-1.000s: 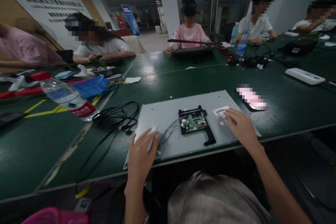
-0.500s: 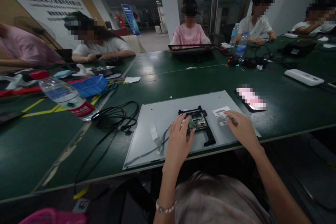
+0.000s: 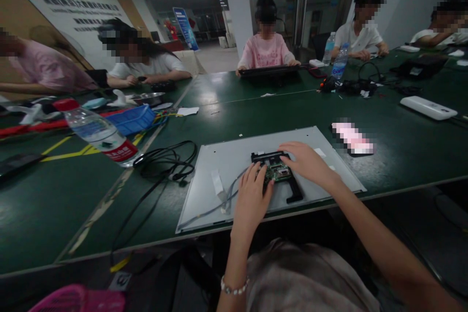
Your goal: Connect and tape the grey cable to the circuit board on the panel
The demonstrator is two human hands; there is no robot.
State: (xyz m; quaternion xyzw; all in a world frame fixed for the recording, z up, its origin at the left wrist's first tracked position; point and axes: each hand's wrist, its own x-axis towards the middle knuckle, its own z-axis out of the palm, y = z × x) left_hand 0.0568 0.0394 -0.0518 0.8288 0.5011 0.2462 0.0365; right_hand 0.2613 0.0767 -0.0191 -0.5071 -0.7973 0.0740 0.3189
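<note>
A black plastic bracket (image 3: 294, 189) carrying a green circuit board (image 3: 277, 172) lies on a flat grey metal panel (image 3: 234, 150), which looks like the back of a screen. My left hand (image 3: 252, 195) holds the bracket's left side, its fingers bent over the board's edge and its thumb at the lower side. At the upper right corner my right hand (image 3: 309, 162) has fingers and thumb around the bracket; anything small within those fingers is hidden. A grey cable (image 3: 215, 210) runs across the panel from beside my left hand. A white strip (image 3: 217, 183) lies left of it.
Black cables (image 3: 161, 162) lie coiled left of the panel, beside a tilted water bottle (image 3: 106, 136). A blue basket (image 3: 133, 119) stands behind the bottle. To the right are a phone (image 3: 353, 139) and a white elongated device (image 3: 427, 107). Several people sit around the green table (image 3: 219, 102).
My right hand has moved left from the panel's label to the bracket's upper right corner. The grey thing seen in its fingers is now out of sight. My left hand stays on the bracket.
</note>
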